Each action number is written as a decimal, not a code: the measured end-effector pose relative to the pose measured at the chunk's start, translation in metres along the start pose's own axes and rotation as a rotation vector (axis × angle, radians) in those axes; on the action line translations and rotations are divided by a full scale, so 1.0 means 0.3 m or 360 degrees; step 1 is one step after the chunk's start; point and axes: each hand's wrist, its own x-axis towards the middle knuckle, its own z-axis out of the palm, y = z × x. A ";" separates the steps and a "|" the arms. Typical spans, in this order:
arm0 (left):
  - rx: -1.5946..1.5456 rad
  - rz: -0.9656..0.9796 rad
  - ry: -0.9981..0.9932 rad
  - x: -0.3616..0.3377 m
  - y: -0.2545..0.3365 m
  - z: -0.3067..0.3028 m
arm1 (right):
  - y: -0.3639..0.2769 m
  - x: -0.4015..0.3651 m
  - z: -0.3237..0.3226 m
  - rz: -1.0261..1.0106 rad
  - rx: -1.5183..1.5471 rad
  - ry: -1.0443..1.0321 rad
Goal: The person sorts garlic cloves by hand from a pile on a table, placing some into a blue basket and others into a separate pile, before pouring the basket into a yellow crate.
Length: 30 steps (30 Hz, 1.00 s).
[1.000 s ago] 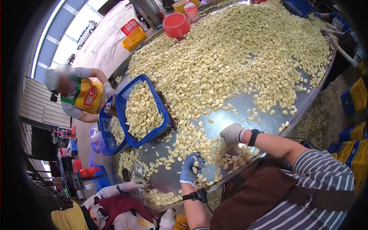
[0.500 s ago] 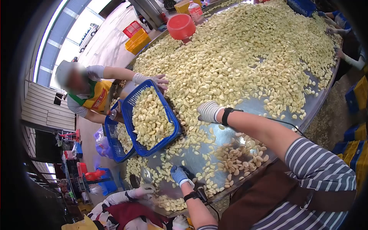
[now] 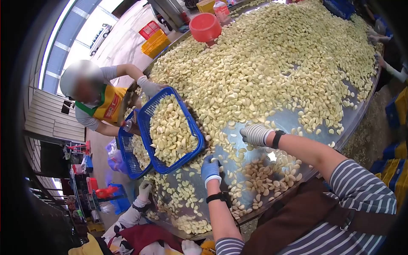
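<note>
Stretching forward, the left hand sits just beside the basket corner; the right hand curls over garlic cloves. Neither hand's grip can be made out.

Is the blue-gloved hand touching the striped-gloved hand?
Apart. The head view shows a stretch of shiny table plainly between the blue-gloved left hand and the striped-gloved right hand.

Illumination: bright, even daylight enters from the open side at upper left, which is overexposed. The steel bench shows mild glare and shadows are soft. Garlic cloves at centre are sharp. Fisheye distortion bends the edges, and a black vignette rings the frame.
</note>
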 end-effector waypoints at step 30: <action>-0.2592 -0.0013 -0.0998 -0.088 -0.287 -0.200 | -0.255 -0.254 0.062 -0.0236 0.1040 -0.0028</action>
